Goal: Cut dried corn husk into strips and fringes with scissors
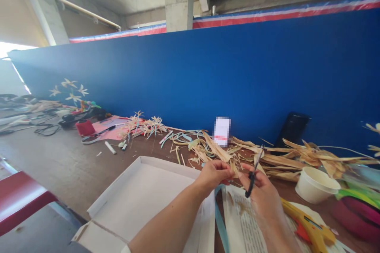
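Note:
My left hand (213, 174) is closed in a pinch on a small piece of dried corn husk (234, 166) above the table. My right hand (263, 189) grips black-handled scissors (254, 170), blades pointing up and right beside the husk piece. Both hands hover over an open printed book or paper sheet (242, 221). A pile of dried husk strips (285, 158) lies just behind the hands.
A white open cardboard box (139, 193) lies to the left. A white cup (316, 184) and a yellow glue gun (308, 225) are at right. Husk flowers (69, 89), cables and pink paper (109, 128) clutter the far left. A blue wall panel (237, 71) backs the table.

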The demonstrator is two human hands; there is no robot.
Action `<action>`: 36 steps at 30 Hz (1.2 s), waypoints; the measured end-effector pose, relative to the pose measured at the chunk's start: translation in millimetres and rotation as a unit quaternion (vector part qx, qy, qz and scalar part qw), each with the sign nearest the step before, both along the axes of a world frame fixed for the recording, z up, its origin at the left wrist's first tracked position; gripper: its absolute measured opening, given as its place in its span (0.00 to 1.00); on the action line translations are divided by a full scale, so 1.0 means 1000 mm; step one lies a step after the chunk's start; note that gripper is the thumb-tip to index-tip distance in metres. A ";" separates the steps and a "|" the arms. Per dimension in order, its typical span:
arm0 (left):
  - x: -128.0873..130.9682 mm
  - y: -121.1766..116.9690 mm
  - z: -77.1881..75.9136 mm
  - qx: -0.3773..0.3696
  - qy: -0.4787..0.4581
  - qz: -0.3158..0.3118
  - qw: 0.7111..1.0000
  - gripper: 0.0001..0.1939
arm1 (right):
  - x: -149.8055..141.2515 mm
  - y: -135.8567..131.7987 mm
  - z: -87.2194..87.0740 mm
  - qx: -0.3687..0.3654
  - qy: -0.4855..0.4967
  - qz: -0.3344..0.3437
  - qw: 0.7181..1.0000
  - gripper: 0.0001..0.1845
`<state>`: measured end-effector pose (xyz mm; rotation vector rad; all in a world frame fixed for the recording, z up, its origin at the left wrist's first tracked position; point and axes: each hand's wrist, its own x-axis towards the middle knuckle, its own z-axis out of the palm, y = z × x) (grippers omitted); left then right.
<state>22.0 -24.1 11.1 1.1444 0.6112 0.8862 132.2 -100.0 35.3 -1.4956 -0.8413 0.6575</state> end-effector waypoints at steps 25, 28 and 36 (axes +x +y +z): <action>-0.009 0.013 0.012 -0.026 -0.053 0.135 0.989 0.15 | -0.013 0.000 -0.016 -0.067 -0.013 0.267 0.961 0.26; -0.009 0.011 0.013 -0.031 -0.057 0.128 0.990 0.15 | -0.013 0.001 -0.016 -0.073 -0.043 0.261 0.962 0.26; -0.009 0.005 0.021 -0.064 -0.058 0.119 0.989 0.16 | -0.015 0.002 -0.014 -0.069 -0.064 0.249 0.964 0.24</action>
